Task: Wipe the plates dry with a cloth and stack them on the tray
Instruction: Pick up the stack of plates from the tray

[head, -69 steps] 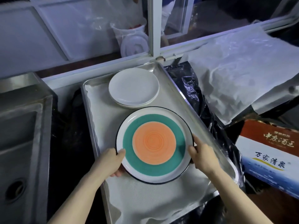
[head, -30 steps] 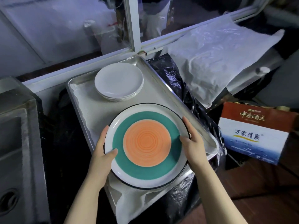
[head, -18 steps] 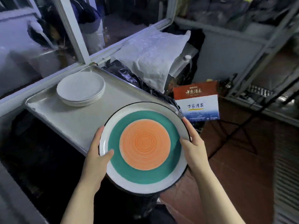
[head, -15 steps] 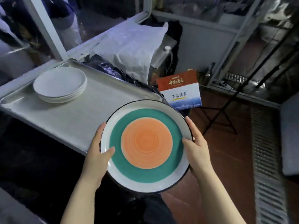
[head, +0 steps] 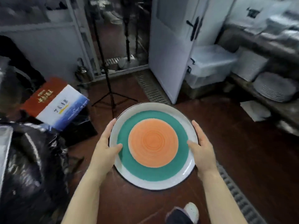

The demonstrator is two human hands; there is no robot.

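Observation:
A large round plate (head: pixel 153 173) with an orange centre, a green ring and a white rim is held level over the red-brown floor. My left hand (head: pixel 105 149) grips its left edge, thumb on top and fingers along the rim. My right hand (head: pixel 201 147) grips the right edge the same way. Only a sliver of the metal tray (head: pixel 4 152) shows at the far left edge. No cloth is in sight.
A red, white and blue box (head: pixel 55 104) lies at the left above black plastic sheeting (head: pixel 32 167). A tripod (head: pixel 111 88) stands ahead by a white door (head: pixel 171 50). A stack of white plates (head: pixel 275 88) sits on a low shelf at right. A floor drain grate (head: pixel 237 194) runs beside my shoe (head: pixel 191 210).
I have lifted the plate off the tray and turned right with it; the tray and its small white plates have slid out of view to the left.

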